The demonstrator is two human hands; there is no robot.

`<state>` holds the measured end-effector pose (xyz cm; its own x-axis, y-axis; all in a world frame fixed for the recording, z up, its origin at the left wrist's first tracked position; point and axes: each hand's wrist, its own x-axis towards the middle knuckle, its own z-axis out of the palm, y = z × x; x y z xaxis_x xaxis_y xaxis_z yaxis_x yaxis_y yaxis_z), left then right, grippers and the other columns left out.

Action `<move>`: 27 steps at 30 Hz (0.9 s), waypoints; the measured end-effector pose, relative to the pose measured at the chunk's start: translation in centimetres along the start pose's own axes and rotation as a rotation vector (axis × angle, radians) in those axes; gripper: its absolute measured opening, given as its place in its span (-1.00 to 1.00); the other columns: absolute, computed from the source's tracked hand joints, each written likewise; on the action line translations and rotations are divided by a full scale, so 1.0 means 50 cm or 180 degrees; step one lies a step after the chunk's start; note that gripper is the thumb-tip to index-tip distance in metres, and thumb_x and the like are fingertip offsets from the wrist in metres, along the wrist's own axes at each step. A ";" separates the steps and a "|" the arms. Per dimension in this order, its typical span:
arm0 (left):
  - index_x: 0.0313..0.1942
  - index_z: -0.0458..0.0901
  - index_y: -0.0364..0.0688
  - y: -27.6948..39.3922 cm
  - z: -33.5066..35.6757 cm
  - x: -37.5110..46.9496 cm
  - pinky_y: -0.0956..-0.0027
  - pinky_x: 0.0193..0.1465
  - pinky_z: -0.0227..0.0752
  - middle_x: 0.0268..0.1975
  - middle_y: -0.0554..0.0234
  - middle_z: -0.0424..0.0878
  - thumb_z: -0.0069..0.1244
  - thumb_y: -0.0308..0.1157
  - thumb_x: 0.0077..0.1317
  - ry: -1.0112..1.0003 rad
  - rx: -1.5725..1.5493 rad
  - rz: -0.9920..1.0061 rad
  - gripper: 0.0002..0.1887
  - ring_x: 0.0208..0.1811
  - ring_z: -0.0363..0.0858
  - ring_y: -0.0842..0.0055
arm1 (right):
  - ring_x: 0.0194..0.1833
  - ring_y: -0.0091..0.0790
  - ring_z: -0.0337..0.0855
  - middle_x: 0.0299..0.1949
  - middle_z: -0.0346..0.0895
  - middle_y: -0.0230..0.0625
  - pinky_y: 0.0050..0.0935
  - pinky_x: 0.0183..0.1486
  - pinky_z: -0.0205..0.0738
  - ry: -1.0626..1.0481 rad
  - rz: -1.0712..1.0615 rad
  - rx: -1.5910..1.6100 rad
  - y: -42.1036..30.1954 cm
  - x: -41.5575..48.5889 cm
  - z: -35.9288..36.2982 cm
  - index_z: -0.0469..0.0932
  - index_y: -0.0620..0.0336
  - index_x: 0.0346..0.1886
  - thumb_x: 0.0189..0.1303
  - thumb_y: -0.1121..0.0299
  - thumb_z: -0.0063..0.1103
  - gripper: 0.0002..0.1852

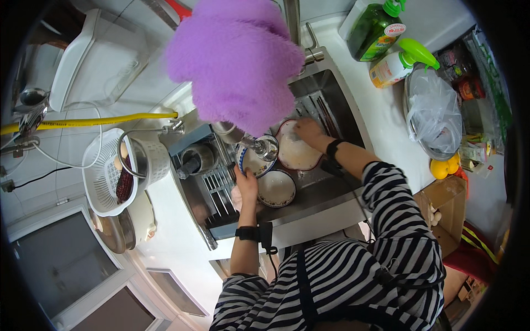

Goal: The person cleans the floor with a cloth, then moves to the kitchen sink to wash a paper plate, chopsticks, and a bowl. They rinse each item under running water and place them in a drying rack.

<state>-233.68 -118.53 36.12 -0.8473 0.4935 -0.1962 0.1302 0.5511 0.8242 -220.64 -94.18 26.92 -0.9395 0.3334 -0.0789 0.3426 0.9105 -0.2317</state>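
Observation:
In the sink point(308, 188), my left hand point(247, 186) grips the edge of a white bowl with a blue patterned rim point(252, 163), thumb inside it. The metal faucet head point(267, 148) hangs over this bowl and hides part of it. My right hand point(308, 131) reaches into a larger white dish with a wavy red rim point(300, 155), which holds cloudy liquid. A greyish patch shows at the fingertips; whether I hold something there is unclear. Nearer to me, another white bowl with a decorated dark rim point(276, 188) stands beside both. Chopsticks point(327, 111) lie on the sink's far right.
A purple fluffy thing point(236, 62) hangs over the sink, hiding its back. A metal rack point(217, 186) and a dark cup point(198, 159) occupy the left side. Left stands a white basket point(103, 165) with corn; right, a green soap bottle point(374, 33) and a spray bottle point(391, 68).

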 end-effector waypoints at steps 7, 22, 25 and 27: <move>0.08 0.24 -0.40 0.002 0.006 0.002 0.28 -0.01 0.33 -0.11 -0.23 0.51 -0.21 -0.41 0.27 0.0047 -0.0025 -0.0097 -0.60 -0.08 0.51 0.08 | -0.09 -0.09 0.46 -0.12 0.44 -0.14 -0.15 -0.06 0.36 -0.1108 -0.0643 0.0355 -0.050 -0.123 -0.036 0.48 0.10 -0.11 -0.01 0.42 0.02 -0.68; 0.06 0.25 -0.40 -0.002 0.023 0.009 0.30 -0.01 0.32 -0.10 -0.17 0.51 -0.22 -0.42 0.27 -0.0122 -0.0056 -0.0213 -0.62 -0.10 0.51 0.14 | -0.12 -0.14 0.48 -0.13 0.45 -0.11 -0.19 -0.14 0.37 -0.1420 -0.0017 -0.0130 -0.008 -0.091 -0.051 0.36 0.11 0.02 -0.05 0.36 0.11 -0.54; 0.06 0.26 -0.40 -0.001 0.028 0.017 0.30 0.00 0.32 -0.10 -0.17 0.51 -0.22 -0.43 0.26 -0.0092 -0.0112 -0.0107 -0.62 -0.09 0.51 0.15 | -0.14 -0.07 0.48 -0.18 0.44 -0.06 -0.12 -0.15 0.39 -0.1150 -0.0626 0.0636 -0.061 -0.103 -0.022 0.36 0.13 -0.03 -0.02 0.40 0.08 -0.60; 0.06 0.26 -0.40 0.006 0.026 0.017 0.31 0.00 0.32 -0.10 -0.18 0.51 -0.22 -0.43 0.26 -0.0199 -0.0167 0.0001 -0.62 -0.09 0.52 0.16 | -0.15 -0.06 0.49 -0.21 0.44 -0.07 -0.14 -0.18 0.41 -0.0460 -0.0502 0.1169 -0.088 -0.087 -0.007 0.36 0.10 -0.05 0.01 0.40 0.06 -0.64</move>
<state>-233.71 -117.06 35.53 -0.8132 0.5357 -0.2275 0.1018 0.5158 0.8507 -218.05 -99.55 28.62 -0.9803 0.1354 -0.1440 0.1945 0.7912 -0.5798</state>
